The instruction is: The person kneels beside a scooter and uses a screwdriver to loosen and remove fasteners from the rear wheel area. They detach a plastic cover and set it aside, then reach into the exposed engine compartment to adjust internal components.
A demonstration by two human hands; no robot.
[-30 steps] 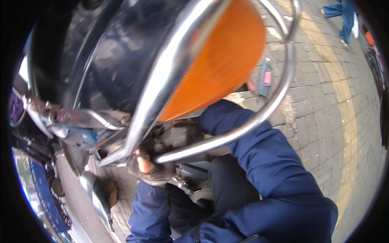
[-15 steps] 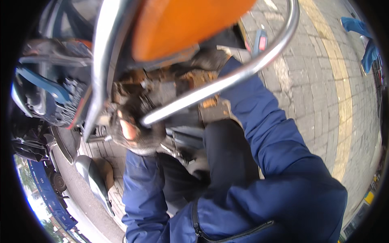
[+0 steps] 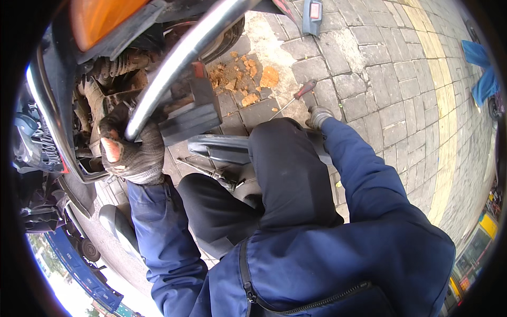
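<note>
On grey paving [image 3: 383,113], gripping a chrome bar [image 3: 182,64] in the curled left hand [image 3: 136,150], apparently for balance, with the right hand [image 3: 319,117], grip impossible to tell, near a screwdriver [image 3: 305,89] lying within reach right of the bar

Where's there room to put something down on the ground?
The paving between the right hand and the yellow strip looks bare. It's crowded where the left hand meets the metal bar, and where the screwdriver and orange crumbs lie.
</note>
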